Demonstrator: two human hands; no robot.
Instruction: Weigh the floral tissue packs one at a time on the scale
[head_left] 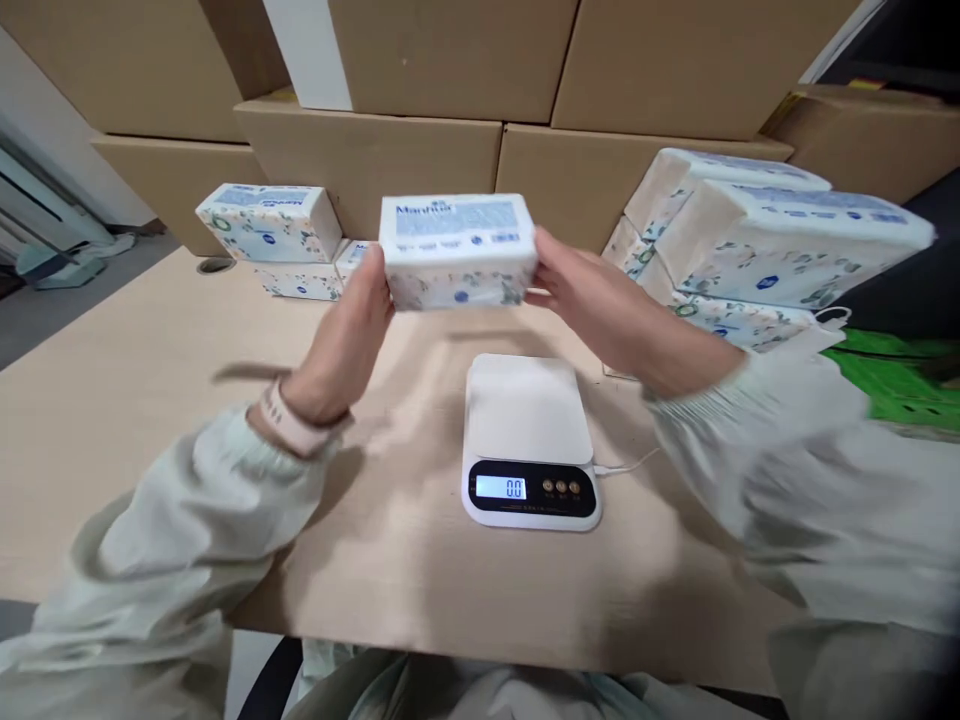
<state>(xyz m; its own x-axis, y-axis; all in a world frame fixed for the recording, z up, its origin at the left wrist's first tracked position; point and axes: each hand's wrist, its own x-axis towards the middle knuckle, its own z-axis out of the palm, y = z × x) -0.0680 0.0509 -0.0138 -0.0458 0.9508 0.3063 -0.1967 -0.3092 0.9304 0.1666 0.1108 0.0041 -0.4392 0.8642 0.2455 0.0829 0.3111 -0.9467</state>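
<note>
A white and blue tissue pack [457, 250] with a floral side is held up between my two hands, above the far part of the table. My left hand [349, 335] grips its left end, and my right hand [592, 295] grips its right end. Below the pack, on the table, lies a white digital scale [529, 410] whose display reads 0.0; nothing rests on its plate. Behind my left hand sit stacked tissue packs [270, 225]. More packs [765, 240] are piled at the right, beyond my right forearm.
Large cardboard boxes [375, 165] form a wall along the back of the wooden table [187, 340]. A white cable [630, 467] runs right from the scale. At the far right is a green crate [900, 375]. A round hole [215, 265] is in the table's back left.
</note>
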